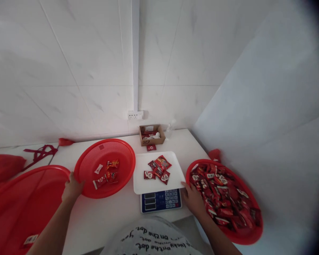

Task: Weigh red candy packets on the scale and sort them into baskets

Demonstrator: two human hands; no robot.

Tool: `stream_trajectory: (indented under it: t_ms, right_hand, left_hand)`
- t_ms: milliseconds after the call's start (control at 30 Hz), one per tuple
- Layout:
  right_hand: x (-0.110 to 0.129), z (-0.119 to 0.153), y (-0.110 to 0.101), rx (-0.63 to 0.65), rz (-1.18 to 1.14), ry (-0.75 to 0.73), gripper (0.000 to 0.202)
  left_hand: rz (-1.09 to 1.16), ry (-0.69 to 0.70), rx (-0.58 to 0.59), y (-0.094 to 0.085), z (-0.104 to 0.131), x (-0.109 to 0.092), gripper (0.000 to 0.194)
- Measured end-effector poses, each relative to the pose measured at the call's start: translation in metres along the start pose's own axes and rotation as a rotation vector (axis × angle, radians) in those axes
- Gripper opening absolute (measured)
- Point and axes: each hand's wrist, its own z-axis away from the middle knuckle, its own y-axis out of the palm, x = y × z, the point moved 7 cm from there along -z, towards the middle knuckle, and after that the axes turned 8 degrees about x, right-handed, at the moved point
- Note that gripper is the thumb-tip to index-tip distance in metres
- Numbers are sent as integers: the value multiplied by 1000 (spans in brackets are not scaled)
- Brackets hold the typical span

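On the white table (101, 216), a white tray (141, 168) bearing red packets (162, 164) tops a scale (161, 201). My right hand (193, 199) touches its corner, my left hand (72, 188) a red basket's (86, 161) rim; how firmly, I cannot tell. Likely light, stiff; best held by opposite edges.

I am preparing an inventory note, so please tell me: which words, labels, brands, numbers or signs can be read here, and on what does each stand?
"SF": front of the cardboard box.
"on the dot", repeated, and "lucky": the shirt.
"4 5 6", "1 2 3", "0": the scale keypad; its top row is unclear.
Too small or blurred to read: print on the red packets and the pale label at lower left.
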Motion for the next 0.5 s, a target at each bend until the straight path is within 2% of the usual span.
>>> stream_trajectory:
  t_ms: [100,333,500]
  right_hand:
    - [1,1,-3,-6,-17,6,46]
    - [4,3,-9,5,-36,27,47]
    - [6,3,-12,13,-36,29,46]
  left_hand:
    - [-55,21,0,-2,-12,-1,82]
    - [-148,67,-16,-6,-30,-3,71]
    - [-188,60,10,-8,-40,-3,77]
